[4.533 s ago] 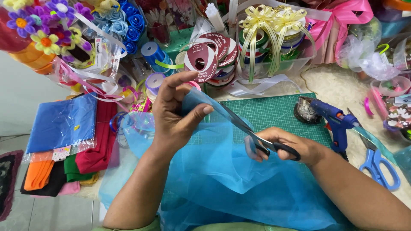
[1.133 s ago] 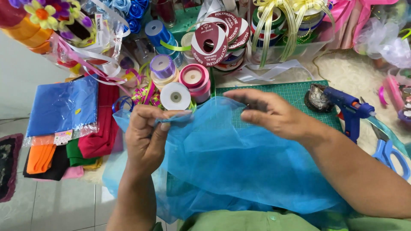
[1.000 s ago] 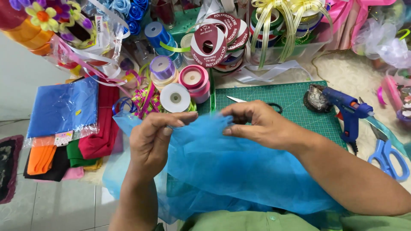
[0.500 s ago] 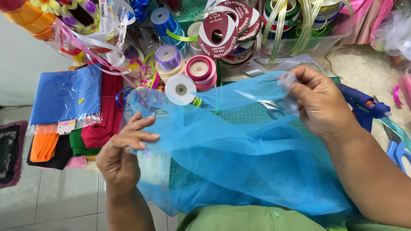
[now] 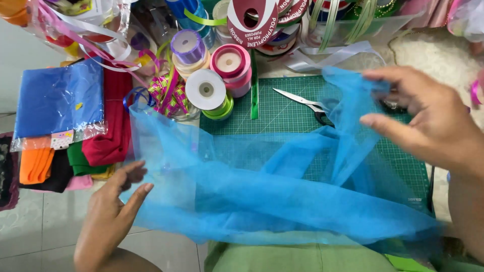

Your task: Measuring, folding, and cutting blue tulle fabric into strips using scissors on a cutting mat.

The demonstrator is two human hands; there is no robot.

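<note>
Pinched lightly between our right hand (image 5: 428, 123)'s thumb and fingers was the top corner of a sheer blue tulle sheet (image 5: 262, 186), lifted just above the green cutting mat (image 5: 282, 113). Our left hand (image 5: 113, 206) lay flat and open, fingers spread, with its fingertips touching the sheet's lower left edge but gripping nothing that we could see. The tulle draped loosely across the mat and down over the table's near edge toward our lap, folded over itself in soft layers. Scissors (image 5: 305, 103) rested on the mat, partly under the raised fabric, closed and untouched. Beyond the mat stood ribbon spools: a white one (image 5: 205, 89), a pink one (image 5: 231, 63) and a lilac one (image 5: 187, 46). To the left lay a blue packet of cloth (image 5: 58, 100) over folded felt in red, orange and green. We judged that we were spreading and arranging the sheet. The next move would call for a firmer hold by the left hand so both hands could draw the fabric flat and even.
</note>
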